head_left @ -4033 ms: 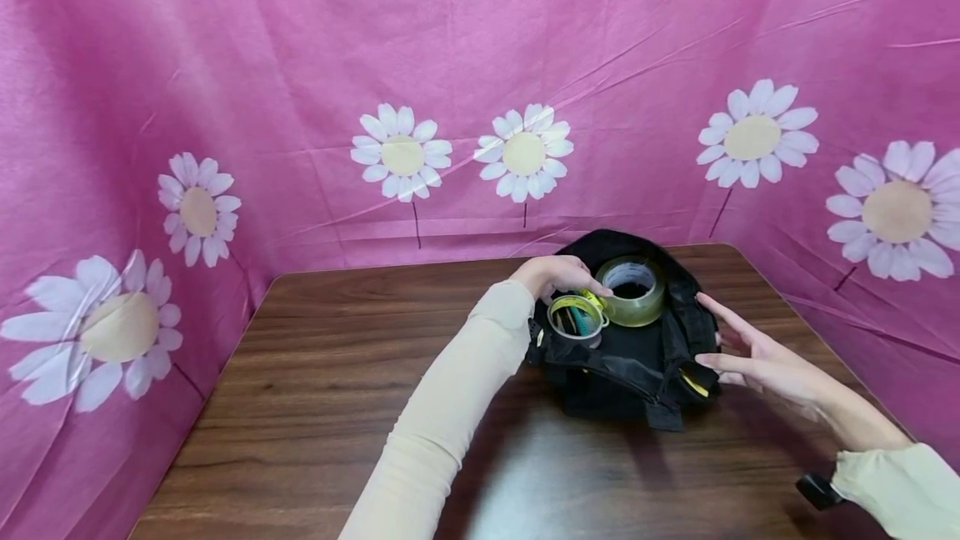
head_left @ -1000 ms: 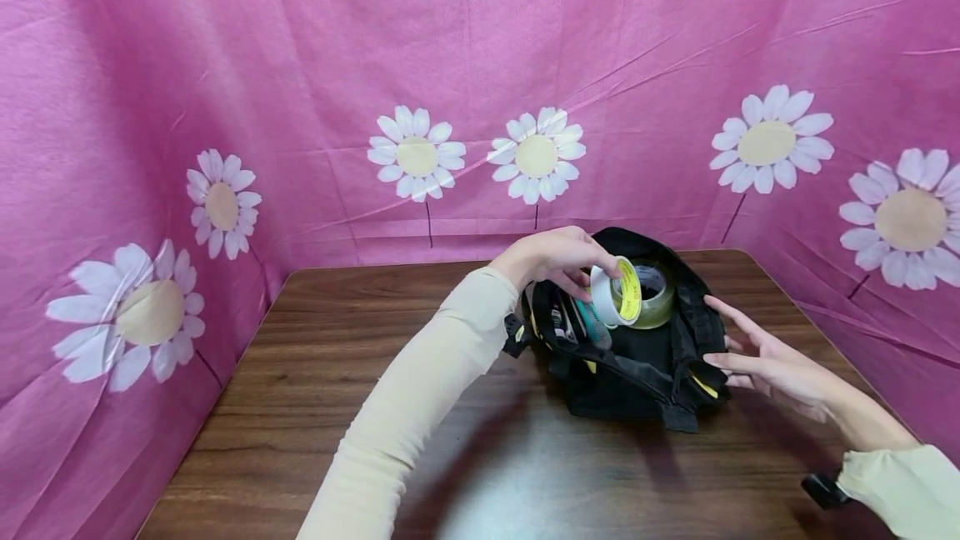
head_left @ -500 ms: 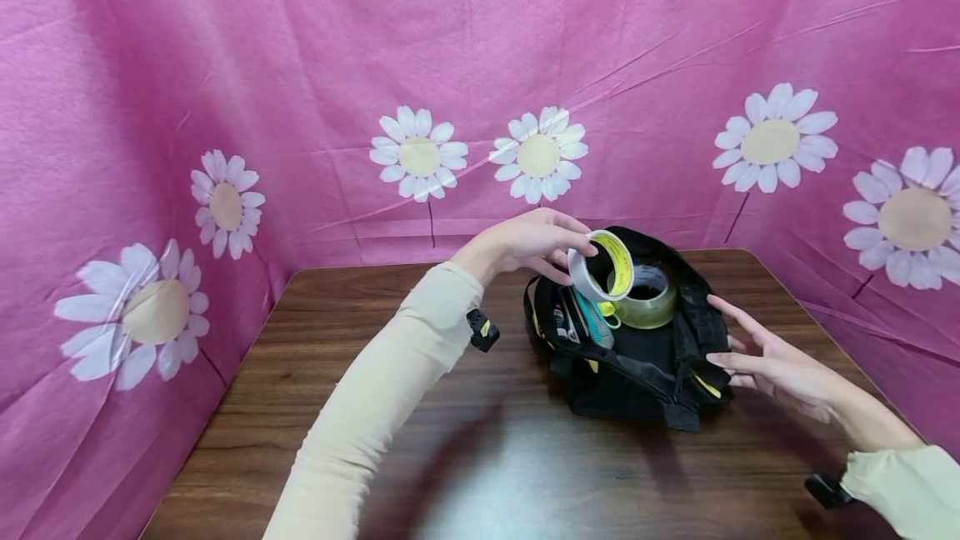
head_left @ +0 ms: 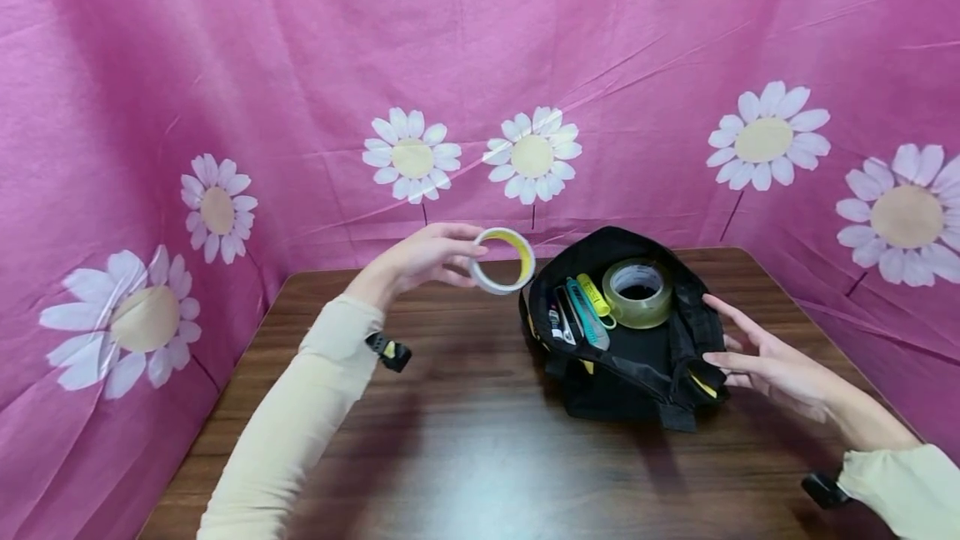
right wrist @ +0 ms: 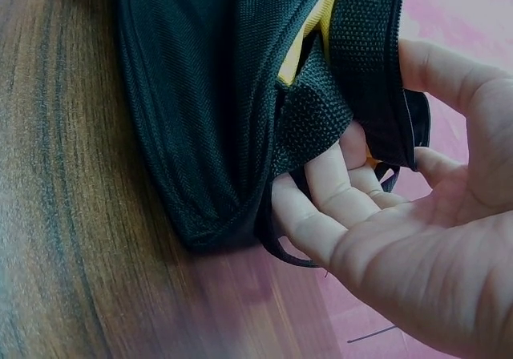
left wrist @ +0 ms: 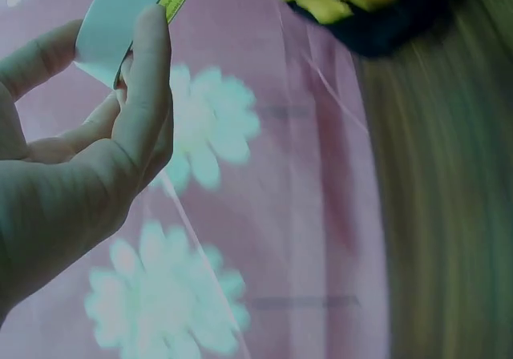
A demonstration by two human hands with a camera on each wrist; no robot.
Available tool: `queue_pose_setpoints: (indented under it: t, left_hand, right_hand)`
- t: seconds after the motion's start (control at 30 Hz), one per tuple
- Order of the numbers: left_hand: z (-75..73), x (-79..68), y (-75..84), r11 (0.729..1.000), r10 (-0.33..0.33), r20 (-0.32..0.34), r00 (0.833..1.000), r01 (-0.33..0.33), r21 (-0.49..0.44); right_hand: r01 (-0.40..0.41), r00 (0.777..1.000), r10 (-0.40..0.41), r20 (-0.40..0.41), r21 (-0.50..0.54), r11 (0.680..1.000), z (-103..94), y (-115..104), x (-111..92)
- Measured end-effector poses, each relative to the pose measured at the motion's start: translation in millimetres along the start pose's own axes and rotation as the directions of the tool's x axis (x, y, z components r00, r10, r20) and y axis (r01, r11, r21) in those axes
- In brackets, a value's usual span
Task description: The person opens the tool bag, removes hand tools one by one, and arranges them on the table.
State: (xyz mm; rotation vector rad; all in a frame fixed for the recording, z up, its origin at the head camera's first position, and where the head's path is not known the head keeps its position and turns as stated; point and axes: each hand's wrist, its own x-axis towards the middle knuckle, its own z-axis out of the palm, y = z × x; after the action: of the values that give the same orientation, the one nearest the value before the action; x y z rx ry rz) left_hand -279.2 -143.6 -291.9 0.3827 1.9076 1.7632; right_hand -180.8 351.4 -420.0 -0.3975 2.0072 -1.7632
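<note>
My left hand (head_left: 427,261) pinches a white tape roll (head_left: 527,261) with a yellow inner core by its left side, above the table and just left of the bag. In the left wrist view, thumb and fingers grip the roll's edge (left wrist: 120,22). A black zippered bag (head_left: 615,397) lies open on the table. My right hand (head_left: 783,373) holds the bag's right side; in the right wrist view its fingers curl under the black webbing (right wrist: 313,118) at the zippered edge. Inside the bag are a large clear tape roll (head_left: 660,307), a yellow highlighter (head_left: 593,294) and a teal cutter (head_left: 587,315).
More slim items, one a marker (head_left: 555,323), lie at the bag's left inside. The brown wood-grain table (head_left: 337,407) reaches back to a pink curtain (head_left: 465,23) printed with white daisies. Camera straps (head_left: 390,352) sit at both wrists.
My left hand took hold of the white tape roll, lifted it out of the bag and carried it left. The cutter and highlighter beneath now show. The right hand stays on the bag.
</note>
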Motion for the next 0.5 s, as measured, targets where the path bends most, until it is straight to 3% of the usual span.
queue_pose_setpoints:
  t: [0.23,0.37,0.5]
  left_hand:
    - [-54.8,-39.0,-45.2,0.984,-0.008,-0.176,0.984,-0.024,-0.177]
    - [-79.7,-58.8,-75.8,0.943,-0.013,-0.273,0.962,-0.079,-0.324]
    - [-102.1,-82.8,-108.9,0.888,-0.044,-0.326,0.944,-0.113,-0.447]
  right_hand:
    - [0.020,1.000,-0.021,0.018,0.025,0.999,-0.9,4,3]
    - [0.025,1.000,-0.025,0.015,0.017,1.000,-2.4,6,4]
    - [0.035,0.999,-0.035,0.017,0.011,0.999,-3.6,7,4]
